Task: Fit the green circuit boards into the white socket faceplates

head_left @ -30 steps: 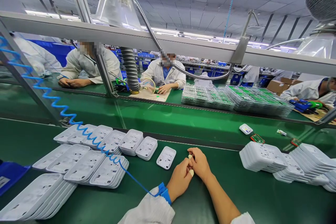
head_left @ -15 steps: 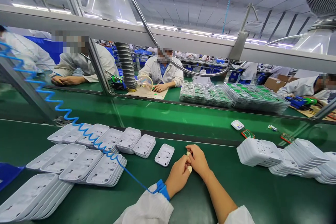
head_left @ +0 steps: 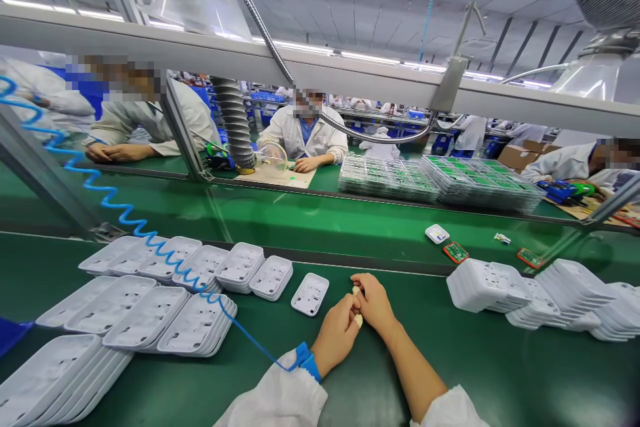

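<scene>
My left hand (head_left: 338, 331) and my right hand (head_left: 373, 301) touch each other over the green table (head_left: 370, 383). The fingers of both are curled together, with pale coverings on some fingertips. Whatever lies between them, if anything, is hidden. A blue band (head_left: 307, 361) with a coiled blue cord circles my left wrist. Just left of my hands lies a single white plastic shell (head_left: 310, 294), its inner side up.
Stacks of white shells (head_left: 197, 323) fill the left side; more stacks (head_left: 480, 285) stand at the right. Beyond a ledge, a green belt carries a white part (head_left: 437, 234) and red-edged boards (head_left: 455, 252). Clear trays (head_left: 483, 181) and seated people (head_left: 305, 137) are behind.
The small parts on the green belt have shifted left. The whole view has moved slightly. My hands keep nearly the same pose.
</scene>
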A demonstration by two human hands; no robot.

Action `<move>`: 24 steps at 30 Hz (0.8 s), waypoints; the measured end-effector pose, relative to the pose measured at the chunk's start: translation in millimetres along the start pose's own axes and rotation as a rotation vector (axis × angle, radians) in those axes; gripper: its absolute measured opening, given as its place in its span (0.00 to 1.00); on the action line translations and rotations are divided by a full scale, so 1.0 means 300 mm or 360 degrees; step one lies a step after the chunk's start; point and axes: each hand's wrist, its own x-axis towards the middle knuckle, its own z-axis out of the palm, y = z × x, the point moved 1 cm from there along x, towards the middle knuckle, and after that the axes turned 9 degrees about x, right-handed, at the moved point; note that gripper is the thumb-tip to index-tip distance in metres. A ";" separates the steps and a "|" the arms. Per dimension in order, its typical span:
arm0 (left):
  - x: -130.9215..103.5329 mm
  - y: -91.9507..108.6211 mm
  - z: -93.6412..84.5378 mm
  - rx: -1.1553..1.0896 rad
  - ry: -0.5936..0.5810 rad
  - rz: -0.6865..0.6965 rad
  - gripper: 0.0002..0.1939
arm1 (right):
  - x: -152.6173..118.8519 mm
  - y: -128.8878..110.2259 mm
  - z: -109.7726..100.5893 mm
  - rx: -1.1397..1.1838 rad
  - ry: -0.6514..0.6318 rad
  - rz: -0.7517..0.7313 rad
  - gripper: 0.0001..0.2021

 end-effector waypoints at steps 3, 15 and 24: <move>-0.016 0.018 -0.011 0.0317 0.0166 0.0172 0.14 | -0.001 -0.001 -0.007 -0.0141 0.0158 -0.0035 0.19; -0.020 -0.029 0.041 0.1212 0.0186 0.0273 0.32 | -0.007 -0.011 0.035 -0.0807 -0.0027 0.0369 0.25; -0.013 -0.058 0.066 0.1239 0.0054 0.0244 0.31 | -0.013 0.009 0.039 -0.0831 -0.0140 0.0367 0.24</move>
